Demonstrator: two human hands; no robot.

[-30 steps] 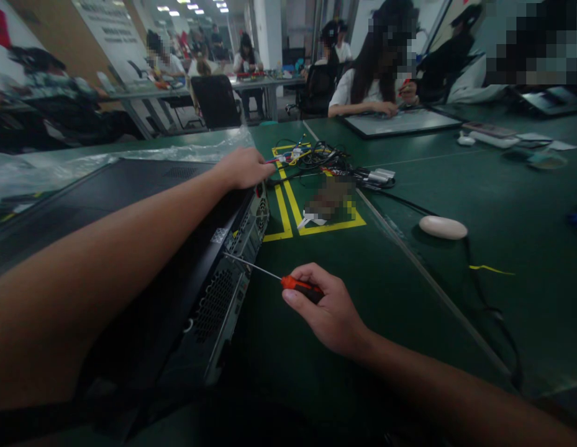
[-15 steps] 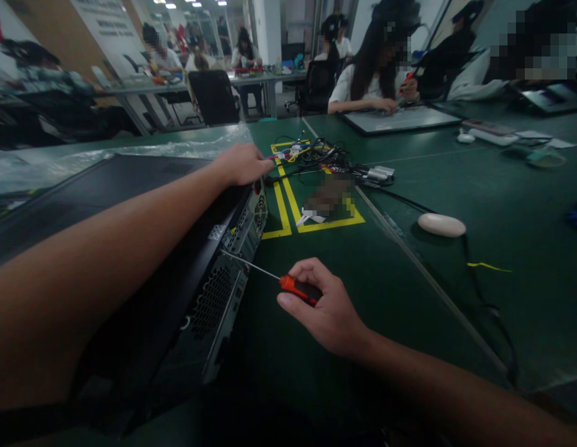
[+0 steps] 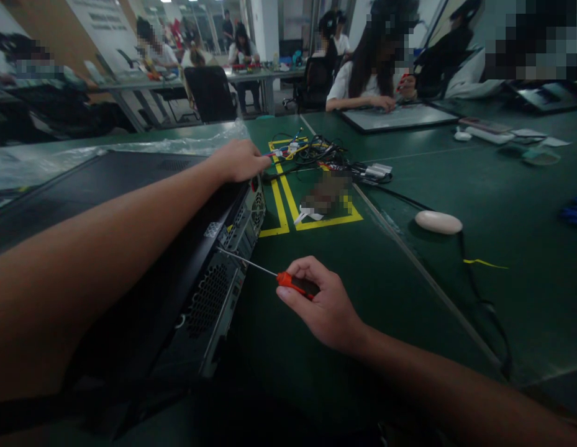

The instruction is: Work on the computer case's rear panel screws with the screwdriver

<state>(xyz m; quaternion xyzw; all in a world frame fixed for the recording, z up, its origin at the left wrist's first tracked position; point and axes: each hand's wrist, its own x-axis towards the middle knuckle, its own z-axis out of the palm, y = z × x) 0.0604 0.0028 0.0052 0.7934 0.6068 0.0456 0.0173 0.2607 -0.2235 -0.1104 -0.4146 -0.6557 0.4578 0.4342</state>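
Observation:
A black computer case (image 3: 130, 205) lies on its side on the green table (image 3: 390, 298), its rear panel (image 3: 223, 285) facing right. My left hand (image 3: 239, 160) rests closed over the case's far top corner. My right hand (image 3: 323, 304) is shut on a red-handled screwdriver (image 3: 295, 284). The thin metal shaft points left and its tip touches the rear panel near the upper edge.
A tangle of cables (image 3: 316, 155) lies inside yellow tape markings (image 3: 281, 211) beyond the case. A white mouse (image 3: 438, 221) with a black cord sits to the right. Clear plastic wrap (image 3: 130, 149) lies behind the case. Other people sit at the far tables.
The whole view has shifted slightly; my right hand and the screwdriver stay at the rear panel, fingers turning a little on the handle. My left hand keeps its place.

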